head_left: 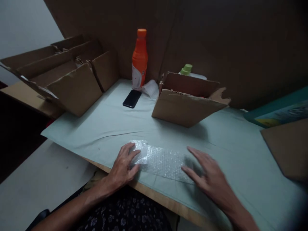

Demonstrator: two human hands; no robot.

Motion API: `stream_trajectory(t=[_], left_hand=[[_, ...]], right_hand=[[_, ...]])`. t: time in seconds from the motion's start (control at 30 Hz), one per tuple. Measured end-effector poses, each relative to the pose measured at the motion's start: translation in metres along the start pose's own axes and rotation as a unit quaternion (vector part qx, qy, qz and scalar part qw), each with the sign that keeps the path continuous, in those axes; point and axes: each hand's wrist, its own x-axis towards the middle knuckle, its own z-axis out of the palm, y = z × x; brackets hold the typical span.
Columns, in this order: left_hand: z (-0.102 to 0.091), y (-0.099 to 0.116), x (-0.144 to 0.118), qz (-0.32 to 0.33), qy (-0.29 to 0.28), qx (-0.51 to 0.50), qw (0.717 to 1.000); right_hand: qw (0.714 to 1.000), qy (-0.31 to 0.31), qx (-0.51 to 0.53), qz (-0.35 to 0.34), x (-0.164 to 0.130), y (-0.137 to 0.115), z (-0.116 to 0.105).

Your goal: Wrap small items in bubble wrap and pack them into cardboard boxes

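Bubble wrap (163,160) lies flat in front of the open carton (183,107)

The strip of bubble wrap is on the cloth-covered counter (96,126), on the person's side of the carton and reaching to its left. The left hand (121,166) rests on the strip's end farther to the left of the carton, its fingers spread and gently curved. A paler, squarish patch shows under them; whether it is a fold or a separate piece, I cannot tell. The right hand (211,178), nearer than the carton, is at the strip's other end with thumb and fingers spread apart; whether it touches the wrap is unclear.

Left of the carton are a black phone (132,98), an orange bottle (140,57) standing upright and, just beside the carton, some crumpled plastic (151,89). Well to its left stands a divided cardboard box (79,89). Behind the carton shows a light-green cap (186,69), and to its right a teal box (284,109)
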Motion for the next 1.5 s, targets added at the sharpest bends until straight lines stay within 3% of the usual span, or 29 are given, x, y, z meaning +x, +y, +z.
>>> stream_trajectory(t=[0.1, 0.2, 0.27, 0.37, 0.43, 0.53, 0.6, 0.7, 0.77, 0.83, 0.9, 1.0, 1.07, 1.17, 1.23, 1.4, 1.5], left_hand=[[-0.006, -0.007, -0.008, -0.016, -0.002, 0.023, 1.0], [-0.011, -0.011, -0.005, -0.054, 0.039, -0.008, 0.998], [-0.015, -0.014, 0.002, -0.117, 0.08, -0.04, 0.989], [-0.026, -0.023, 0.012, -0.212, 0.076, -0.045, 0.973], [-0.037, -0.031, 0.017, -0.219, 0.081, -0.004, 0.972], [-0.048, -0.031, 0.022, -0.141, 0.151, 0.096, 0.974], [-0.044, -0.02, 0.027, -0.035, 0.141, 0.142, 0.979], [-0.021, -0.004, 0.035, 0.132, -0.009, 0.169, 0.977], [-0.005, -0.003, 0.037, 0.176, -0.122, 0.197, 0.957], [0.003, -0.013, 0.036, 0.174, -0.186, 0.229, 0.939], [0.003, -0.025, 0.032, 0.168, -0.208, 0.246, 0.932], [-0.002, -0.036, 0.027, 0.167, -0.198, 0.241, 0.935], [-0.004, -0.037, 0.026, 0.165, -0.186, 0.226, 0.942], [-0.007, -0.035, 0.026, 0.171, -0.162, 0.2, 0.951], [-0.013, -0.035, 0.026, 0.174, -0.14, 0.193, 0.955], [-0.03, -0.043, 0.028, 0.177, -0.121, 0.217, 0.952], [-0.035, -0.051, 0.032, 0.212, -0.1, 0.223, 0.946]], right_hand=[[0.999, 0.001, -0.048, -0.023, -0.016, 0.002, 0.025], [0.997, 0.023, -0.063, -0.031, -0.032, 0.001, 0.039], [0.996, 0.045, -0.074, -0.025, -0.036, 0.003, 0.036], [0.988, 0.079, -0.134, 0.012, -0.032, 0.011, 0.018], [0.976, 0.096, -0.186, 0.054, -0.027, 0.017, 0.004], [0.969, 0.128, -0.204, 0.054, -0.016, 0.012, -0.008], [0.979, 0.116, -0.167, -0.011, -0.004, -0.008, 0.0], [0.986, 0.029, -0.107, -0.121, 0.022, -0.053, 0.035], [0.982, -0.034, -0.086, -0.163, 0.036, -0.075, 0.062], [0.976, -0.076, -0.083, -0.188, 0.038, -0.077, 0.079], [0.973, -0.079, -0.101, -0.193, 0.022, -0.056, 0.079], [0.977, -0.023, -0.156, -0.14, -0.024, 0.004, 0.051], [0.979, 0.015, -0.199, -0.05, -0.053, 0.041, 0.022], [0.976, 0.047, -0.208, 0.033, -0.066, 0.067, -0.01], [0.982, 0.047, -0.179, 0.039, -0.051, 0.065, -0.014], [0.994, -0.006, -0.102, 0.03, 0.007, 0.036, 0.01], [0.998, -0.031, -0.039, 0.022, 0.002, 0.016, 0.01]])
